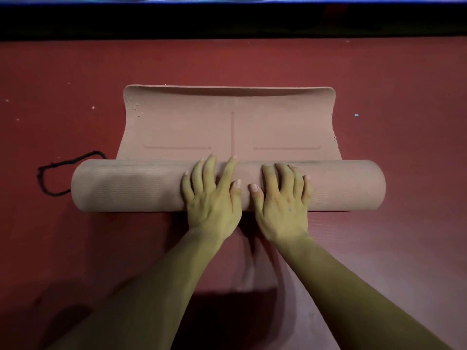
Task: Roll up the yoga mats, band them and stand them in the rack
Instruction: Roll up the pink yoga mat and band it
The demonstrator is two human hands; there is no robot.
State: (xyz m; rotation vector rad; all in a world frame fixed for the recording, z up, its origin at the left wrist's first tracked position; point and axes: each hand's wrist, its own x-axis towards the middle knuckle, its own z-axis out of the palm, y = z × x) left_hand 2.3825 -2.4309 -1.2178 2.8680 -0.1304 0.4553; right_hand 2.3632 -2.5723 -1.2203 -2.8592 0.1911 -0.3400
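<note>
A pink yoga mat (pixel 126 185) lies across the red floor, most of it wound into a thick roll. Beyond the roll a short flat stretch of the mat reaches away to a far edge that curls upward. My left hand (pixel 212 195) presses on top of the roll near its middle, fingers spread and straight. My right hand (pixel 283 198) presses beside it, fingers likewise spread over the roll's crest. A black band (pixel 54 173) lies as a loose loop on the floor at the roll's left end, partly tucked behind it.
Red floor matting (pixel 404 248) surrounds the mat on all sides. A dark strip (pixel 227 21) runs along the far edge of the floor, with a thin blue line above it. Small specks of debris dot the floor to the left and right.
</note>
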